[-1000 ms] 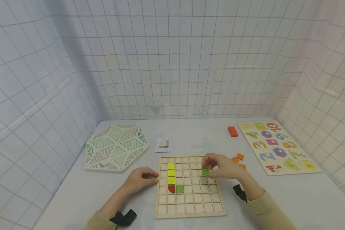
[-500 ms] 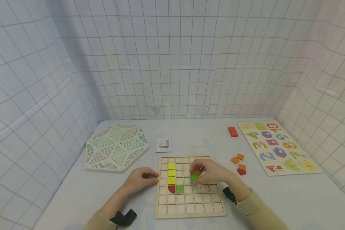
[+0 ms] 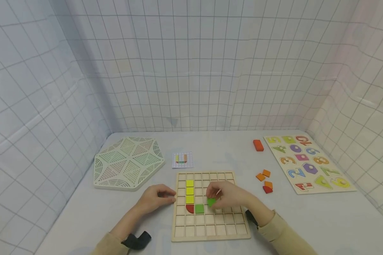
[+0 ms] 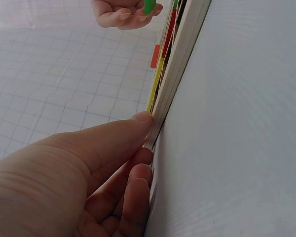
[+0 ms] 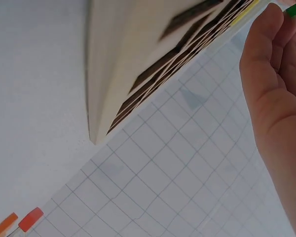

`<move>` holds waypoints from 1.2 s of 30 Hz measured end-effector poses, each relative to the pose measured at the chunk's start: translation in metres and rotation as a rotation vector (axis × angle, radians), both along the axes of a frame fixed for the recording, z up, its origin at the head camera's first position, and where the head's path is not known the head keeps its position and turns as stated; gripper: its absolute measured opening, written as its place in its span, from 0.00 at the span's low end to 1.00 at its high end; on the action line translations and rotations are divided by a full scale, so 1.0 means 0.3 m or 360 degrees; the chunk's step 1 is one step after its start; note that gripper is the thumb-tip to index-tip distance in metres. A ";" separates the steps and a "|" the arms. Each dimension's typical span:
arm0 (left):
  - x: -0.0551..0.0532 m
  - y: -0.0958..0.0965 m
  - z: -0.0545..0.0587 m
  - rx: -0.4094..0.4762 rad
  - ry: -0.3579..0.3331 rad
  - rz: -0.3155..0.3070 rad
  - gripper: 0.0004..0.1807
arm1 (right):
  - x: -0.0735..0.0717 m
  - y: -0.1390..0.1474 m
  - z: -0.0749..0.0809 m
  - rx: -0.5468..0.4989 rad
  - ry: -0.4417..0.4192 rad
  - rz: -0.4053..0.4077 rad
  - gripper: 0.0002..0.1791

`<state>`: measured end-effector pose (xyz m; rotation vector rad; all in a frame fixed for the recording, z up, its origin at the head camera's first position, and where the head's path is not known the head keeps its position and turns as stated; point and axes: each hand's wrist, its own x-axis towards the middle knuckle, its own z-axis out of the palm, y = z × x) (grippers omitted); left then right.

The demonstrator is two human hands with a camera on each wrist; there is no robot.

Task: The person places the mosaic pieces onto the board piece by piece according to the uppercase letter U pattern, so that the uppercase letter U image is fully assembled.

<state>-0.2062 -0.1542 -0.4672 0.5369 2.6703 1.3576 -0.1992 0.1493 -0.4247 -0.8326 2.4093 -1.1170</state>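
My right hand (image 3: 226,194) pinches a green square tile (image 3: 211,202) just over the wooden grid board (image 3: 210,238), near the cell right of a green tile (image 3: 199,208) lying in the board. The held tile also shows at the top of the left wrist view, as a green piece (image 4: 149,6). Left of the laid green tile sits a red quarter-round tile (image 3: 189,209); yellow square tiles (image 3: 189,191) form a column above it. My left hand (image 3: 156,199) rests at the board's left edge, thumb and fingertips touching its side in the left wrist view.
A pattern card (image 3: 183,160) lies behind the board. Orange tiles (image 3: 260,177) and a red quarter-round piece (image 3: 267,190) lie to the right. Farther out are a red block (image 3: 258,145), a number puzzle (image 3: 298,177) and a white hexagonal board (image 3: 127,163) at left.
My right hand has carried the green square tile left and nearer across the board, from its right side to beside the laid green tile. The left hand stays in place.
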 end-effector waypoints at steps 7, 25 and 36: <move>0.002 0.001 0.003 -0.0010 0.0003 0.0006 0.11 | 0.027 -0.017 0.009 0.0035 -0.0010 -0.0015 0.15; 0.001 0.000 0.002 -0.0021 0.0011 -0.0008 0.10 | 0.032 -0.018 -0.011 -0.0005 0.0039 0.0063 0.14; -0.001 -0.001 -0.001 -0.0027 0.0034 -0.0015 0.10 | 0.028 -0.025 -0.019 0.0051 0.0075 0.0059 0.13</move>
